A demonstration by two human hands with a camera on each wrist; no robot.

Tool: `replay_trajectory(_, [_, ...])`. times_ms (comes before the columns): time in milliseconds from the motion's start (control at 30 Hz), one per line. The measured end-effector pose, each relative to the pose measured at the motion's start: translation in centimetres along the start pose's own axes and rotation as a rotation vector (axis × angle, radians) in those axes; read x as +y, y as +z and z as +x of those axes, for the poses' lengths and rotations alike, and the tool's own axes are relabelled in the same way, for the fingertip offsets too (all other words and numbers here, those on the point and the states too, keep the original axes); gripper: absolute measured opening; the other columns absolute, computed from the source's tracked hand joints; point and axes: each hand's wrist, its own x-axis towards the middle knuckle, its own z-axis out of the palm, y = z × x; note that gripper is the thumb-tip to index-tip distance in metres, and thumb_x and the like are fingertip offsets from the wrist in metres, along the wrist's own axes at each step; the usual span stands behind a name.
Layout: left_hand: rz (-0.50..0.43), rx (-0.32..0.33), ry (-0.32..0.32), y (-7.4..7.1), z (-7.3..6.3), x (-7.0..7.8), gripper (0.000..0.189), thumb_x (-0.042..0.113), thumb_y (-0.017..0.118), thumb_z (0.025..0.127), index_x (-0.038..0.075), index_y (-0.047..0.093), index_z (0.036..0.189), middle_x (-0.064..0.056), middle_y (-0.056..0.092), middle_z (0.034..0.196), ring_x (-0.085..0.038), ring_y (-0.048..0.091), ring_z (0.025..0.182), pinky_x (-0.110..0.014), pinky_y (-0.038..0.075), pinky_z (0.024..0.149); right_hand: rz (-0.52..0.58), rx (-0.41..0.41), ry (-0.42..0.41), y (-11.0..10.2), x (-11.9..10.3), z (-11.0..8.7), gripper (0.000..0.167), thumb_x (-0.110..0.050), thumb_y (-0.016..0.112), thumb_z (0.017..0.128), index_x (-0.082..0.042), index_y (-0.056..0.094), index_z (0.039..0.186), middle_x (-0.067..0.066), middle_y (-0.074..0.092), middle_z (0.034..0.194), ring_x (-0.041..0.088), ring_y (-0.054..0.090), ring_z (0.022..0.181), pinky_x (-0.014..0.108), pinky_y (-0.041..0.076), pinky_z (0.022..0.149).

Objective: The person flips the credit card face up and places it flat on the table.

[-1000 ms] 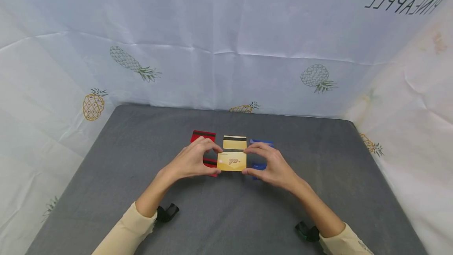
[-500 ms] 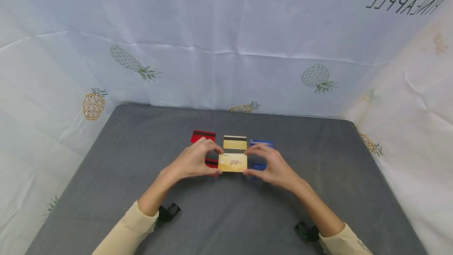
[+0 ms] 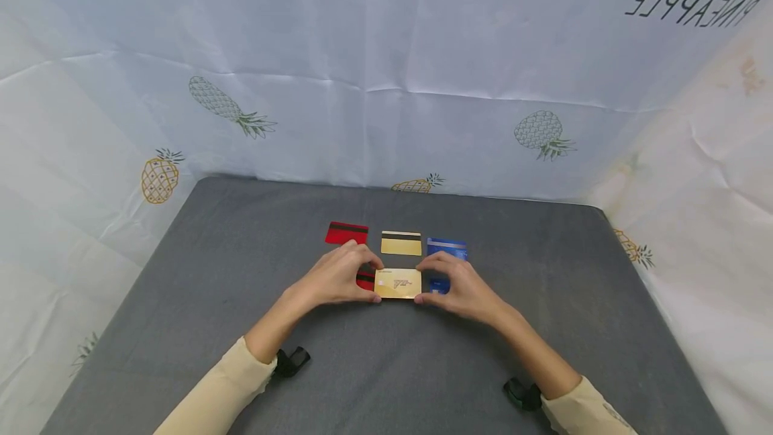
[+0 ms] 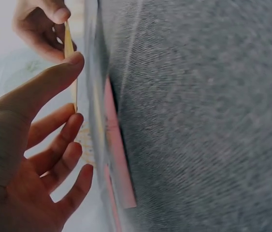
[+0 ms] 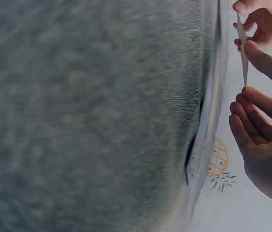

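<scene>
A gold bank card (image 3: 398, 283) is held by its two short ends between my hands, its printed face showing in the head view. My left hand (image 3: 335, 275) pinches the left end with thumb and index finger, and my right hand (image 3: 464, 288) pinches the right end the same way. Both wrist views show the card (image 4: 68, 41) nearly edge-on, raised off the cloth. Behind it lies another gold card (image 3: 401, 248), dark stripe up. Partly covered by my hands are a near red card (image 3: 365, 280) and a near blue card (image 3: 439, 285).
A far red card (image 3: 346, 233) and a far blue card (image 3: 447, 247) lie to either side of the far gold card on the grey cloth-covered table (image 3: 386, 368). A pineapple-print curtain (image 3: 386, 133) rises along the table's back edge.
Both hands have moved the held gold card a little toward me and slightly right. More grey cloth shows between it and the far gold card.
</scene>
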Motion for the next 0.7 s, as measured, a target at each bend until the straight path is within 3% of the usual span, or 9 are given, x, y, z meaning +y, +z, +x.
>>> replay_trajectory(367, [0.132, -0.017, 0.057, 0.88, 0.53, 0.16, 0.048, 0.043, 0.097, 0.080, 0.019, 0.081, 0.118, 0.002, 0.076, 0.114, -0.013, 0.056, 0.099, -0.037, 0.052, 0.087, -0.038, -0.041, 0.013, 0.70, 0.66, 0.06, 0.047, -0.036, 0.093, 0.087, -0.011, 0.077, 0.123, 0.003, 0.074, 0.126, 0.023, 0.071, 0.118, 0.052, 0.059, 0.106])
replay_trajectory(700, [0.142, -0.048, 0.050, 1.02, 0.82, 0.26, 0.049, 0.043, 0.096, 0.081, 0.019, 0.081, 0.120, 0.002, 0.073, 0.115, -0.013, 0.054, 0.100, -0.034, 0.048, 0.085, -0.094, -0.072, 0.013, 0.83, 0.54, 0.32, 0.046, -0.035, 0.093, 0.087, -0.008, 0.078, 0.121, 0.005, 0.074, 0.122, 0.023, 0.072, 0.115, 0.049, 0.060, 0.103])
